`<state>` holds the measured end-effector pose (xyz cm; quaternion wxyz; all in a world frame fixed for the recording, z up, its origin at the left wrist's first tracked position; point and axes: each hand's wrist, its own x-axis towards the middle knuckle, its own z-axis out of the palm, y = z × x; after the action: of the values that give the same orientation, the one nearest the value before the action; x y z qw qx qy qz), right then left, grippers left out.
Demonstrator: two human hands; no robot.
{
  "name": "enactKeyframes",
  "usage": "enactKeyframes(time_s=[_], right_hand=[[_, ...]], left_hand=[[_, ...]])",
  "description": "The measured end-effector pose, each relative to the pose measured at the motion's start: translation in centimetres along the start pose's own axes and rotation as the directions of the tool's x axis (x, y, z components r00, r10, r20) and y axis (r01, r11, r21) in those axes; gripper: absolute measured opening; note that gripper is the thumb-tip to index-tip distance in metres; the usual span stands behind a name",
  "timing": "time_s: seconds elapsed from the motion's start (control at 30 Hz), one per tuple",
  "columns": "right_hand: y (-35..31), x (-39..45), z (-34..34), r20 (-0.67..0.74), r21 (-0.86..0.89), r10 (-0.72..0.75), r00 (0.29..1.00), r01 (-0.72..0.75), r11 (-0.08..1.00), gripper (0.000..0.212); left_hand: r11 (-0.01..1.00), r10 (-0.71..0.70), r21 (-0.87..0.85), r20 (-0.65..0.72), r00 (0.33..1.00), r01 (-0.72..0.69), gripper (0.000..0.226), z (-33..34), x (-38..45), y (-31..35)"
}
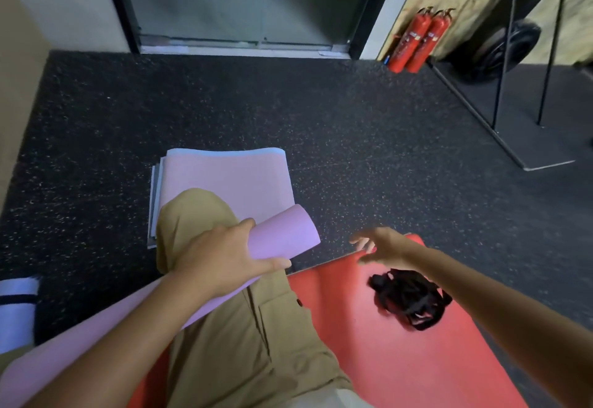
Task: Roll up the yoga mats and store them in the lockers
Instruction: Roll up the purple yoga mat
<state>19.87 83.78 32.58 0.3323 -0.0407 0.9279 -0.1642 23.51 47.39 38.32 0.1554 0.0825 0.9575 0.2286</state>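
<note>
My left hand (221,258) grips a rolled purple yoga mat (282,236) that lies across my bent knee in tan trousers. Beyond the knee, a pink mat (231,179) sits folded flat on the floor with pale blue layers under it. A red mat (378,350) is spread out on the floor at the lower right. My right hand (382,245) hovers over its far edge with fingers relaxed, holding nothing. Just below that hand, a tangle of black straps (410,303) lies on the red mat.
Dark speckled rubber flooring (321,125) covers the room. A glass door (244,3) stands ahead. Two red fire extinguishers (417,41) lean against the wall at the upper right, beside a black metal stand (513,112). A blue and white cloth (17,308) lies at the left edge.
</note>
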Motion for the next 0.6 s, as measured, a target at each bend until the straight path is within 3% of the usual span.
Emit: enactKeyframes(time_s=[0.2,0.5,0.6], right_hand=[[2.5,0.1,0.4,0.161,-0.205,0.078,0.984,-0.044,0.978,0.039],[2.3,1.5,2.4,0.139,-0.404,0.188,0.972,-0.117,0.907,0.046],[2.4,1.5,2.6,0.185,-0.43,0.22,0.958,-0.123,0.895,0.031]], left_hand=[[1.0,-0.012,-0.022,0.01,1.0,0.012,0.072,0.0,0.1,0.1],[0.999,-0.025,-0.024,0.02,0.999,0.026,0.074,0.0,0.3,-0.3],[0.999,-0.024,-0.043,0.019,1.0,0.025,0.075,0.0,0.4,-0.5]])
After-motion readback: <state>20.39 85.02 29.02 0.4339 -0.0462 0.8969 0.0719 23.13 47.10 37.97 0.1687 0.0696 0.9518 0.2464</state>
